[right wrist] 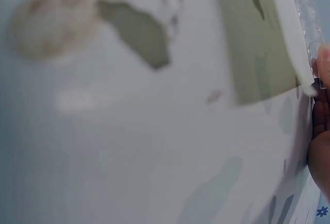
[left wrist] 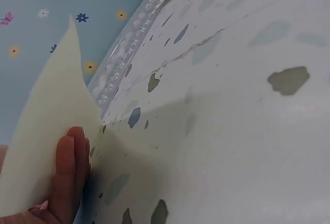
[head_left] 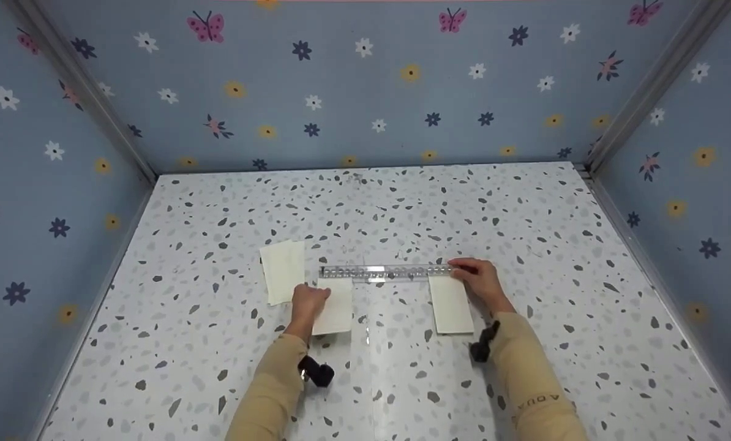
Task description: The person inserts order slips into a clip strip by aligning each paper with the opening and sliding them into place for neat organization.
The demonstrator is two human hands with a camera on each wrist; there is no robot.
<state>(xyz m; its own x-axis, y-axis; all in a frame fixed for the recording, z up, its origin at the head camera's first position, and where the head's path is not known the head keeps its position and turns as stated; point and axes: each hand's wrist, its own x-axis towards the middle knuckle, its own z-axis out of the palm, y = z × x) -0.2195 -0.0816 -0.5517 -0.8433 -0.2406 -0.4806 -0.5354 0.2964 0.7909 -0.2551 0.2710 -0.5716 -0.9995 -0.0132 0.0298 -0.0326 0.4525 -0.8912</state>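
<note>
A clear plastic ruler (head_left: 396, 273) with a row of cut-out shapes lies crosswise on the table. My right hand (head_left: 480, 283) pinches its right end, just above a cream paper piece (head_left: 452, 309). Under the ruler's left end is another cream paper piece (head_left: 336, 312), and my left hand (head_left: 308, 303) pinches that piece at its left side. The left wrist view shows this paper (left wrist: 46, 110) raised and bent, with fingers (left wrist: 72, 167) against it. Only part of the right hand (right wrist: 322, 146) enters the right wrist view, at the ruler's edge.
Several overlapping cream paper sheets (head_left: 283, 272) lie left of the left hand. The speckled white table (head_left: 365, 208) is bordered by blue flowered panels (head_left: 365, 73) at the back and both sides. A black wrist camera (head_left: 318, 372) hangs by the left sleeve.
</note>
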